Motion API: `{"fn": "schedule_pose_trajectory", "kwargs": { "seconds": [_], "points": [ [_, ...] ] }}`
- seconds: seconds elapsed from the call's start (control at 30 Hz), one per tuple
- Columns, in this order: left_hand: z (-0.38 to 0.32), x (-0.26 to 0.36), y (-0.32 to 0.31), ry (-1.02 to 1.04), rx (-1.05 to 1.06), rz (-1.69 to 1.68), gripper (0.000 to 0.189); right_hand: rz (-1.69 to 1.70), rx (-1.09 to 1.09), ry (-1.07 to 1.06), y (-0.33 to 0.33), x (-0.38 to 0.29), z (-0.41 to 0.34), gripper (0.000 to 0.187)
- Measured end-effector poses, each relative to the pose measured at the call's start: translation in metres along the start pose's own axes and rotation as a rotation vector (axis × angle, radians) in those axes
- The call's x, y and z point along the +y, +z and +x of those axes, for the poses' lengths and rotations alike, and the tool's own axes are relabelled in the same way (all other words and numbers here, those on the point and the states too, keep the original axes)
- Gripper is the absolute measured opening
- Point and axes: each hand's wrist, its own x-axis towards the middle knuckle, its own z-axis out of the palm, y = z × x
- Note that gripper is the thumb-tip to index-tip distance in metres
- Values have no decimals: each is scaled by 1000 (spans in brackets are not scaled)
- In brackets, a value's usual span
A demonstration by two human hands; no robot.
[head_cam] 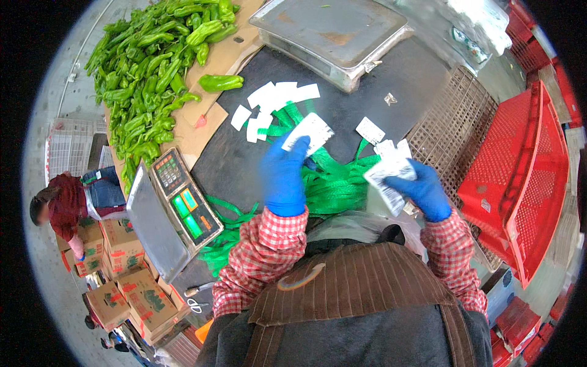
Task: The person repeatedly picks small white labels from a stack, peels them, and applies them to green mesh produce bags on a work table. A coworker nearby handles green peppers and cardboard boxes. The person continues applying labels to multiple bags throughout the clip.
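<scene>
My left hand [285,174], in a blue glove, pinches a white printed label [313,133] between thumb and fingers. Several printed labels [390,176] are held in my right hand [424,190], gloved in blue too. Between and below both hands lies a heap of green mesh net bags [337,190]. Some nets fan out towards the scale, with white tags [261,96] at their ends. One more printed tag [370,130] rests on the dark table beyond my right hand. More green netting [220,247] lies left of my left sleeve.
Green peppers [142,82] are piled on cardboard [206,130] at the left. A platform scale [330,32] stands ahead, and a digital scale [185,202] at left. A brown crate [449,128] and red crate [509,174] stand right. Scissors [195,305] lie lower left; a person [69,202] is beyond.
</scene>
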Motion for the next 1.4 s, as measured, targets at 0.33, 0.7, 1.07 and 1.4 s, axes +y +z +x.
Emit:
{"fn": "schedule_pose_trajectory", "kwargs": {
  "seconds": [0.33, 0.7, 1.07, 1.4],
  "points": [
    [-66, -36, 25, 509, -1192, 740, 33, -176, 436, -272, -39, -33, -1, 19],
    [21, -67, -30, 79, -172, 1035, 47, -847, -451, -190, 52, 59, 66, 38],
    [47, -88, -85, 50, 172, 696, 54, -512, -357, -187, 42, 80, 51, 31],
    [71, -69, -82, -127, 10, -209, 59, -380, -285, -110, 28, 84, 58, 43]
  ]
}}
